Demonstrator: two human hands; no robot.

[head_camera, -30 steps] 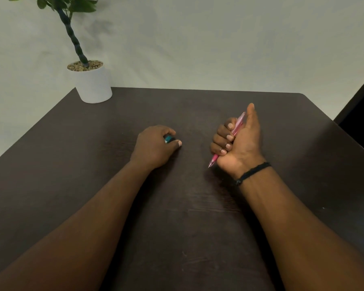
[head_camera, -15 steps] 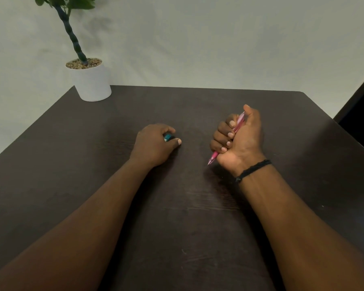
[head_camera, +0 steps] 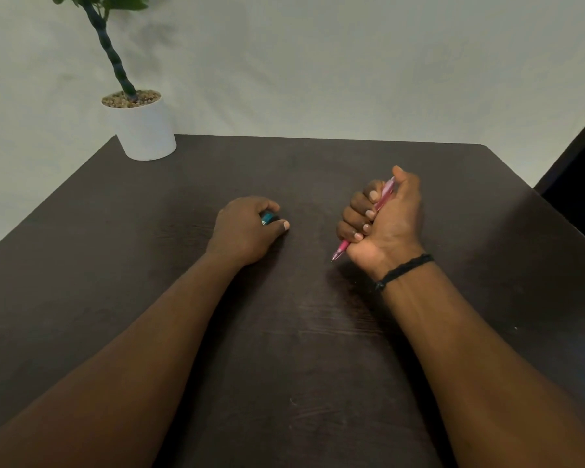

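Gripping a pink pen (head_camera: 368, 217) in the fisted right hand (head_camera: 384, 224), tip down over the dark table (head_camera: 318, 332), left hand (head_camera: 247, 229) curled round a small teal object (head_camera: 268, 218), thumb pinching it

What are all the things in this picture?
pen: one, pink, in the grip of the right hand, tip pointing down
small teal thing: one, teal, in the grip of the left hand
plant: one, green, in the pot
pot: one, white, far left corner of the table
table: one, dark brown, under everything
bracelet: one, black, right wrist
left hand: one, mid-table
right hand: one, right of the left hand
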